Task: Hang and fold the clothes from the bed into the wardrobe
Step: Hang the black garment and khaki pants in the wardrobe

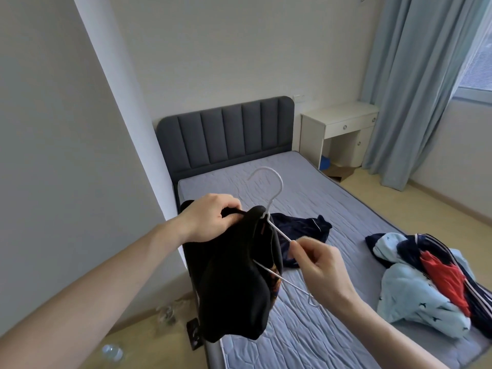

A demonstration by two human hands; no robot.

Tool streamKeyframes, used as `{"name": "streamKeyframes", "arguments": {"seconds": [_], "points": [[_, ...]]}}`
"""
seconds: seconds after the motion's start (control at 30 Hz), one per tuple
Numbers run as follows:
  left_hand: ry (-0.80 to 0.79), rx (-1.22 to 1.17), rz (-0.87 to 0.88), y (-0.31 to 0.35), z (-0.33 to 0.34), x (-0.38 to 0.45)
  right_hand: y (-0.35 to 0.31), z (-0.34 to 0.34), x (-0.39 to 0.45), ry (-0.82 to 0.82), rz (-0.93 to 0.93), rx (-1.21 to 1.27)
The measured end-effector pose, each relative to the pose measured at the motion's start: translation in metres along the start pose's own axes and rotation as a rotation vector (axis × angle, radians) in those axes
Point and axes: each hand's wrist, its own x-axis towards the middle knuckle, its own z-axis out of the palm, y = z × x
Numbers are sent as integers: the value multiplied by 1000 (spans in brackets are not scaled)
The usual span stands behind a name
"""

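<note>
The left hand [213,217] is clamped on the collar end of a black garment [234,283], fingers curled round a bunched fold of it. The right hand [318,265] pinches the sloping wire arm of a white hanger [269,198] between thumb and fingertips. The hanger's neck sits at the garment's top, and its other shoulder appears to run inside the cloth, while the near shoulder and lower bar stick out bare towards the right hand. The hook stands up, above the bed [332,198].

Judging from this, the black garment is about half threaded onto the hanger: one shoulder seems in, the other is not yet covered, and nothing has gone to the wardrobe, which is not in view.

More is left on the bed. A dark navy garment [303,230] lies crumpled near the middle of the mattress, just behind the held piece. Near the bed's right edge lies a pile [426,283] of pale blue, red and dark striped cloth; how many pieces it holds I cannot tell. So the task looks early, with at least these still to hang or fold.
</note>
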Motion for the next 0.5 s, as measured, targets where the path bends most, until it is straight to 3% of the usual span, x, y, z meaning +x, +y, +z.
{"name": "streamKeyframes", "arguments": {"seconds": [0.1, 0.13, 0.2, 0.27, 0.37, 0.5], "points": [[94, -70, 12, -6, -4, 4, -9, -5, -1, 255, -216, -46], [125, -125, 6, -6, -6, 5, -8, -4, -4, 274, -307, -22], [168, -211, -2, -5, -9, 6, -2, 5, -16, 154, -386, 57], [188, -230, -9, -3, -12, 8, 9, 19, -24, -11, -271, 75], [195, -255, -16, 4, -18, 10, 29, 34, -16, -110, -26, 118], [189, -299, -18, 13, -23, 11, 41, 48, 11, -215, 11, 205]]}}
